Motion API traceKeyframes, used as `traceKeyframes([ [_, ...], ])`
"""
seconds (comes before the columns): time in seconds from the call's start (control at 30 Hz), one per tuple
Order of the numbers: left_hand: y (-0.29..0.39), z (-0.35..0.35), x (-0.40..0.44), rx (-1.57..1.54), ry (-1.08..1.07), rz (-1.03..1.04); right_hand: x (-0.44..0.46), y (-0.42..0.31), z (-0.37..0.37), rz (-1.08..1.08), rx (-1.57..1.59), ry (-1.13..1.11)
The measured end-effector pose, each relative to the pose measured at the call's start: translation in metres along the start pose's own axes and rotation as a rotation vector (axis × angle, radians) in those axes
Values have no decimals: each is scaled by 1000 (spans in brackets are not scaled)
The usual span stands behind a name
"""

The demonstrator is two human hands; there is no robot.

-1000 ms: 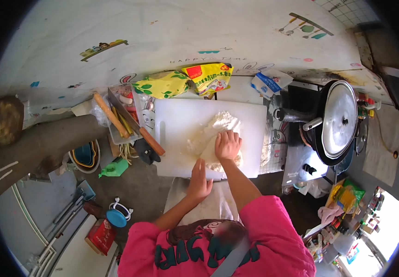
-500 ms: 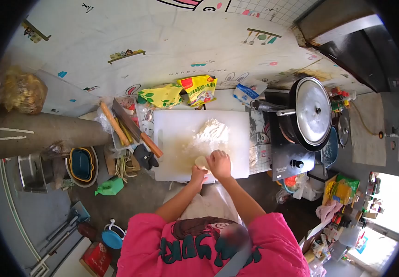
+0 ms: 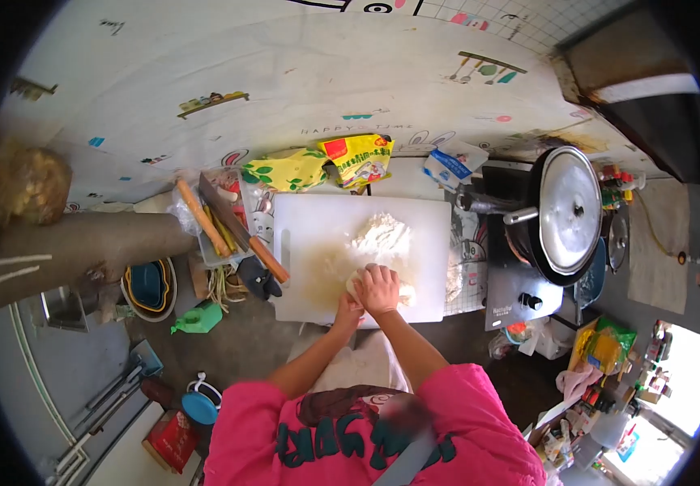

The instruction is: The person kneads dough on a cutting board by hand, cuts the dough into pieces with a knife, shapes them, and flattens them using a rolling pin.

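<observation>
A pale lump of dough (image 3: 407, 294) lies near the front of the white cutting board (image 3: 309, 219), mostly covered by my hands. My right hand (image 3: 379, 289) is over it, fingers curled together across its top. My left hand (image 3: 350, 311) grips its near left side at the board's front edge. Just beyond my hands is a heap of white flour (image 3: 382, 233), with a thin dusting around it.
A cleaver (image 3: 232, 211) and a rolling pin (image 3: 202, 219) rest across a plastic bin left of the board. Yellow bags (image 3: 358, 160) stand against the wall behind. On the right, a lidded pan (image 3: 569, 211) sits on the cooktop (image 3: 520, 304).
My right hand has come down over the dough, which now shows on both sides of it. The whole view has shifted slightly.
</observation>
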State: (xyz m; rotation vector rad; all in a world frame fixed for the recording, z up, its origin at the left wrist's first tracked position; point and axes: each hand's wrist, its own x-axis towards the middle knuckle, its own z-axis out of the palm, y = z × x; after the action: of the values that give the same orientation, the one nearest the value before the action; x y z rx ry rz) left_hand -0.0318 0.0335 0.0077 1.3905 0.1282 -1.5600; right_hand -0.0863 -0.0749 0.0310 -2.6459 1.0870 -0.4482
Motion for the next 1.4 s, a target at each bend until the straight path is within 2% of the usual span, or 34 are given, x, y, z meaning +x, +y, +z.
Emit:
traceKeyframes([
  [0.13, -15, -5, 5, 93, 1, 86, 21, 9, 1, 53, 35, -49],
  [0.23, -46, -7, 9, 174, 51, 270, 30, 16, 8, 79, 68, -48],
  [0.33, -63, 2, 1, 229, 155, 203, 36, 23, 11, 88, 76, -130],
  [0.43, -47, 16, -2, 85, 141, -37, 40, 25, 11, 109, 71, -207],
  [0.53, -33, 17, 1, -236, -14, -132, 39, 23, 10, 130, 64, -210],
  [0.57, -37, 19, 7, -118, -8, -85, 39, 23, 9, 106, 64, -178],
  [0.63, -44, 19, 14, -250, -29, -57, 32, 23, 4, 60, 56, -120],
  [0.7, -58, 12, 26, 70, -139, 228, 18, 22, -1, 10, 63, -173],
  [0.73, -79, -3, 45, 453, -231, 509, 16, 22, -6, -14, 62, -198],
  [0.77, -74, -1, 43, 431, -243, 522, 21, 14, -25, 87, 55, -522],
  [0.8, -68, 2, 40, 409, -254, 533, 20, 8, -35, 97, 14, -531],
  [0.87, 1, 35, -13, -407, -122, -31, 11, -5, -49, 120, -60, -549],
  [0.97, 1, 34, -6, -357, -132, 37, -5, -15, -52, 224, -60, -266],
  [1.0, 3, 33, -6, -225, -132, 124, -5, -17, -56, 258, -52, -154],
  [1.03, 5, 31, -6, -94, -121, 210, -3, -18, -65, 354, 55, -144],
  [1.1, 14, 18, -14, 399, -97, 488, -1, -9, -70, 646, 491, -91],
  [1.13, 22, 15, -15, 517, -94, 583, 0, -5, -71, 787, 715, -69],
  [1.17, 32, 14, -12, 636, -90, 674, -2, -4, -73, 818, 754, -54],
  [1.23, 46, 16, -17, 913, -24, 847, -21, 21, -29, 694, 682, 76],
  [1.27, 50, 18, -18, 973, -10, 837, -28, 30, -11, 631, 646, 137],
  [1.3, 52, 20, -16, 1034, 3, 824, -26, 31, -9, 713, 615, 182],
  [1.4, 62, 27, -20, 1130, -27, 829, 2, 22, -62, 963, 637, -88],
])
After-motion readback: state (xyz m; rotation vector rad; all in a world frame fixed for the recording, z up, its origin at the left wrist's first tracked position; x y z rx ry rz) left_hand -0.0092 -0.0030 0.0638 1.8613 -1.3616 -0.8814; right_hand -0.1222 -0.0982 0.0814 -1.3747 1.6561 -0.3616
